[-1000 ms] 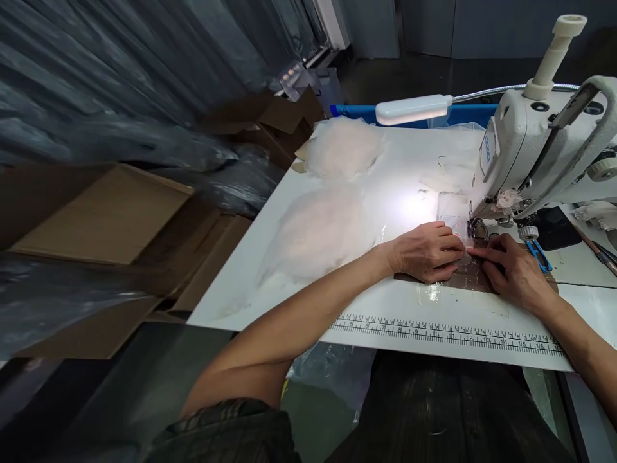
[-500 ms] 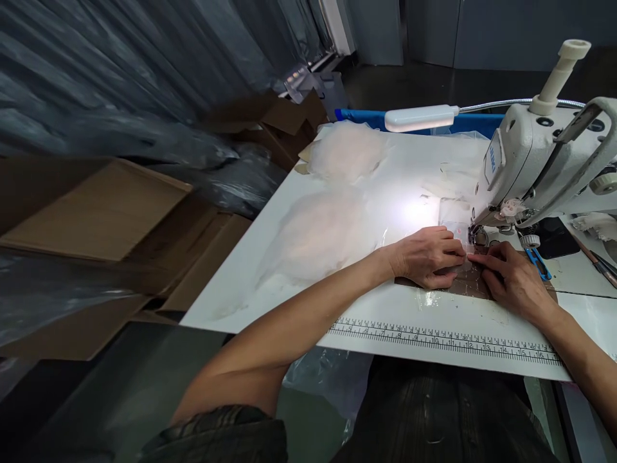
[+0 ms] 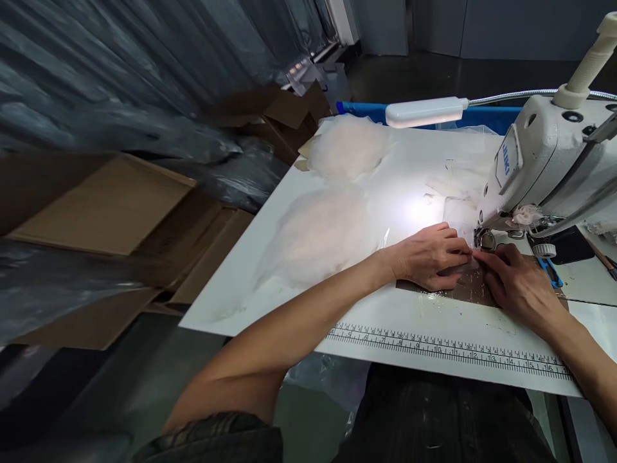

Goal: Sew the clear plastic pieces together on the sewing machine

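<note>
Both hands meet just in front of the needle area of a white sewing machine point(image 3: 535, 161). My left hand point(image 3: 434, 257) has its fingers bent and closed on a thin, see-through piece of fabric point(image 3: 463, 230). My right hand point(image 3: 518, 280) pinches the near edge of the same fabric, its index fingertip almost touching the left fingers. Part of the fabric lies under the hands and is hidden. A brown plate point(image 3: 475, 290) sits beneath them on the white table point(image 3: 385, 308). The presser foot point(image 3: 484, 239) stands right beyond the fingertips.
Two pale sheer heaps point(image 3: 318, 238) point(image 3: 349, 148) lie on the table's left. A white lamp point(image 3: 427, 112) reaches over the back. Blue thread snips point(image 3: 550, 273) and a dark phone-like slab point(image 3: 571, 245) lie right. Cardboard boxes point(image 3: 106, 212) stand left; a ruler strip point(image 3: 453, 350) runs along the front.
My view has shifted slightly, so the sewing machine appears larger and farther right. Both hands stay on the fabric by the presser foot, with little visible movement.
</note>
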{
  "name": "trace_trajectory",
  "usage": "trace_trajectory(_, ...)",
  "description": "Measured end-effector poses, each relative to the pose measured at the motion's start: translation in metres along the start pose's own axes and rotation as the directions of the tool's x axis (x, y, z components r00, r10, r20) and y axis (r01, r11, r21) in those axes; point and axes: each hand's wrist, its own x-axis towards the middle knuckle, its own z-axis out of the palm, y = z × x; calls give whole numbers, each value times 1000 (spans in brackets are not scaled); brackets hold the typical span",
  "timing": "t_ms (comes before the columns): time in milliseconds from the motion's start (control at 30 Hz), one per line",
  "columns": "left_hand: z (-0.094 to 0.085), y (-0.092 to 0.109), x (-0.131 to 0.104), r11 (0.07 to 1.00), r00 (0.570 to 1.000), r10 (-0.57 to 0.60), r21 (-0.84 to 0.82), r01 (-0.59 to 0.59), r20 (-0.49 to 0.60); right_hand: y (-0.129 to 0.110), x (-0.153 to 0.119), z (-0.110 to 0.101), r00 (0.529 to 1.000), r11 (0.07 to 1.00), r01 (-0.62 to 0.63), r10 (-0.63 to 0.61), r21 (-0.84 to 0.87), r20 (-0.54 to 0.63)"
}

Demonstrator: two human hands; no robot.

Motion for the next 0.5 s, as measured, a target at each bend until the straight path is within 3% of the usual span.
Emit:
trace_trajectory(167,0,-1,2,999,999,-40,22,39,21,-5,5,-5,995,994,-58,65,-95,76)
trace_trajectory(400,1,0,3,995,995,-88,58,85,48,-1,1,1,998,1000,5,-5,-6,-58)
trace_trajectory(500,3,0,3,992,992,-109,74,104,58,0,1,3,998,1000,-15,16,16,-59)
